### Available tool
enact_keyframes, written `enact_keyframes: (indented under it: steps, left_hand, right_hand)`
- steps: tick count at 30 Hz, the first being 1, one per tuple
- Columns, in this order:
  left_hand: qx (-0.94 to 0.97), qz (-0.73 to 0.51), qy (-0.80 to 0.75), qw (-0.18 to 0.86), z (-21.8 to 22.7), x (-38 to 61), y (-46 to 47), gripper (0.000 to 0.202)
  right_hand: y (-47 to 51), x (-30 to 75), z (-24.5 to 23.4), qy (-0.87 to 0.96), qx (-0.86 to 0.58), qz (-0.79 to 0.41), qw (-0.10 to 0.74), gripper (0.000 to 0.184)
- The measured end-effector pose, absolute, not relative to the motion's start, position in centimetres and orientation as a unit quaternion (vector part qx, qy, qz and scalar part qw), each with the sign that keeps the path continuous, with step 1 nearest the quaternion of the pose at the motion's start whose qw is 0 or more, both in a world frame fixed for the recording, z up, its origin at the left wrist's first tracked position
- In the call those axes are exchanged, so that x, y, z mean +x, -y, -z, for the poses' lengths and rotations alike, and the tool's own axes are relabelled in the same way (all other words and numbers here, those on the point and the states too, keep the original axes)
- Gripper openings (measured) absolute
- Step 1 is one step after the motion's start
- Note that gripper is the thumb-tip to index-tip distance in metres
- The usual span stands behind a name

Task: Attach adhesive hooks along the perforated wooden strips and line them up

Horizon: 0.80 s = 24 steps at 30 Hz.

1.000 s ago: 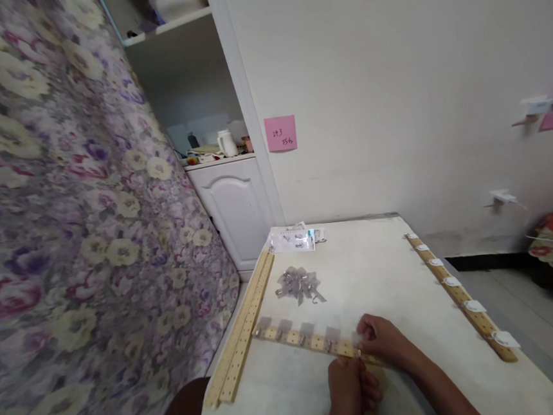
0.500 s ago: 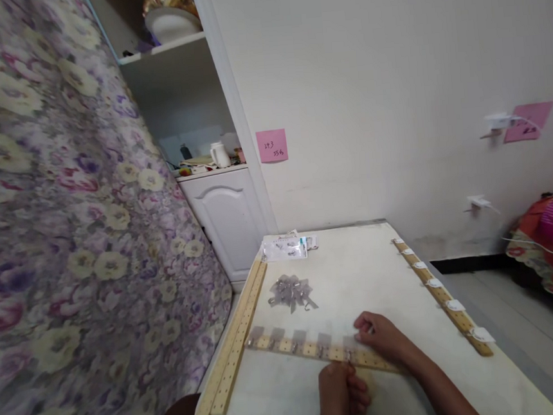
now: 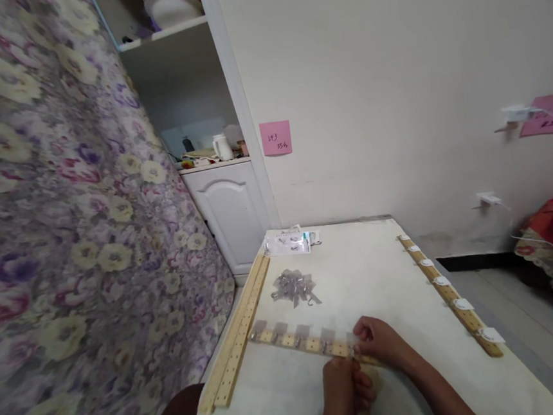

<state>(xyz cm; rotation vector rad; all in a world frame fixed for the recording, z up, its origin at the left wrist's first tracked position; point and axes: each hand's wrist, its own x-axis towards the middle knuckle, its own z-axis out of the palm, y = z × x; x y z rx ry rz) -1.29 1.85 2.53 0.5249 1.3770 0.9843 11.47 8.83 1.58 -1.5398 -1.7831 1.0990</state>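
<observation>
A thin wooden strip (image 3: 312, 345) with holes lies across the near part of the table. Along it sit several metal hooks with greyish see-through tabs (image 3: 327, 338). My left hand (image 3: 343, 386) is closed at the strip's near edge, thumb and forefinger against it by the rightmost hook. From the right, my right hand (image 3: 378, 341) pinches at that same hook, its fingertips partly covering the tab. Farther back is a loose pile of similar hooks with tabs (image 3: 293, 287).
Two longer wooden strips (image 3: 237, 340) lie side by side along the table's left edge. On the right edge is another strip (image 3: 449, 296) bearing several white tabs. A clear packet (image 3: 287, 243) rests at the back left, near the wall. A floral curtain (image 3: 91, 249) hangs on the left.
My right hand has come down and closed in on the rightmost hook. My left hand stays by the strip. The whole view has shifted slightly.
</observation>
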Motion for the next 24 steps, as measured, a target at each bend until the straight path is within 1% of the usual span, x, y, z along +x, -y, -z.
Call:
enact_keyframes:
  steps: [4, 12, 17, 22, 24]
  left_hand:
    - [0.230, -0.427, -0.605, 0.632, -2.2, -1.2, -2.0, 0.014]
    - [0.226, -0.419, -0.607, 0.636, -2.0, -1.0, -2.1, 0.014]
    - [0.226, -0.426, -0.603, 0.635, -2.3, -1.1, -1.9, 0.012]
    - [0.222, -0.431, -0.589, 0.646, -2.6, -1.5, -1.5, 0.012]
    - [0.220, -0.437, -0.584, 0.648, -2.7, -1.6, -1.4, 0.013]
  right_hand:
    - [-9.0, 11.5, -1.3, 0.659, -0.583, -0.401, 0.256, 0.023]
    - [-9.3, 11.5, -0.9, 0.664, -0.578, -0.407, 0.244, 0.023]
    - [-9.0, 11.3, -1.1, 0.666, -0.573, -0.407, 0.250, 0.022]
    - [-8.3, 12.4, -1.7, 0.664, -0.547, -0.432, 0.269, 0.030]
    - [-7.7, 13.2, -2.1, 0.673, -0.541, -0.430, 0.264, 0.027]
